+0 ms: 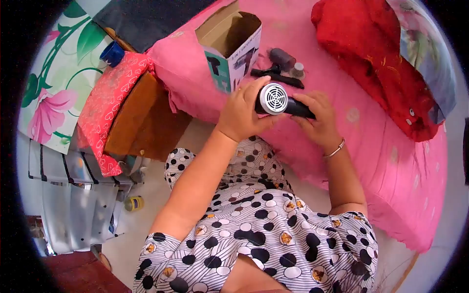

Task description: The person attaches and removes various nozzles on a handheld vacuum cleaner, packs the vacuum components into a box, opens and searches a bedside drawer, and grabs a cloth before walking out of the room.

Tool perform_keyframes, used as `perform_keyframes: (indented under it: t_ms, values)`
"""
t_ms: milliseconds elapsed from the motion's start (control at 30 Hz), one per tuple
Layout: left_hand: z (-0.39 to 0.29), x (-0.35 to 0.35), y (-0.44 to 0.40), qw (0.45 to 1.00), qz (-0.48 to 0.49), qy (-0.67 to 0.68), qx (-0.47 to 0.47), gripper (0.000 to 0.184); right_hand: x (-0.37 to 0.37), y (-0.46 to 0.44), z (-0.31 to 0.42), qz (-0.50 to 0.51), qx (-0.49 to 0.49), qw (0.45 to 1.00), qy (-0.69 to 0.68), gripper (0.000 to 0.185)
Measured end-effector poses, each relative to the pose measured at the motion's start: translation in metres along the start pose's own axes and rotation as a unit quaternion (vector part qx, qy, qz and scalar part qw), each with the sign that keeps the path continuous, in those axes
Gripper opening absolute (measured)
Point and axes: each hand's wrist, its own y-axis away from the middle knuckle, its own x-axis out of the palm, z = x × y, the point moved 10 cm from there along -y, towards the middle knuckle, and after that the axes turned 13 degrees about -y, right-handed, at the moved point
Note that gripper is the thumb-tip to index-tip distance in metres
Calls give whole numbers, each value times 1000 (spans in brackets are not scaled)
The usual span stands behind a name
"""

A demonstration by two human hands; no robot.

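Between both my hands is a black handheld vacuum (274, 98) with a round, light-coloured grille facing up. My left hand (243, 111) is wrapped around the grille end, thumb and fingers on its body. My right hand (318, 118) grips the black handle part on the other side. Just beyond my hands, an open printed cardboard box (229, 46) stands on the pink bedspread. Beside it lie a long black nozzle (279, 78), a dark translucent cup-like part (282, 57) and a small round brush-like piece (297, 72).
The pink bedspread (351, 161) covers the bed ahead and right. A red cloth (371, 63) lies at its far right. To the left are a wooden cabinet (139, 119) with a red heart-patterned cover, a blue cup (112, 53), a rack (78, 205) and a yellow-labelled jar (134, 203).
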Motion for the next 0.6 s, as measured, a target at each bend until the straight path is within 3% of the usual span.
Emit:
perform_keyframes:
  t_ms: [33,100,133,200,233,367,433,467,533,567,600]
  values:
    - [5,5,5,1000,4,0,-1,76,-1,2,-3,-1,3,1000,-2,53]
    - [13,15,9,999,38,-10,-19,72,12,4,-21,93,64,990,-89,49]
    - [14,19,11,998,49,-22,-32,67,11,4,-27,90,66,990,-87,49]
    - [14,21,16,998,50,8,-42,66,12,8,-63,51,184,933,-304,40]
    - [17,22,17,997,48,35,-58,65,11,2,-70,49,187,934,-302,40]
    - [27,35,20,991,70,75,-80,65,4,-32,-111,1,198,967,-159,31]
    - [28,37,20,993,69,51,-76,66,25,-62,-97,115,169,978,-35,31]
    - [29,39,21,994,71,40,-75,67,33,-71,-100,115,171,978,-35,31]
    - [31,46,24,993,76,33,-78,67,51,-83,-97,148,102,975,131,29]
    - [35,51,28,991,79,58,-92,67,60,-84,-102,151,105,974,129,29]
    - [37,54,29,988,82,82,-106,67,69,-86,-93,143,48,982,117,30]
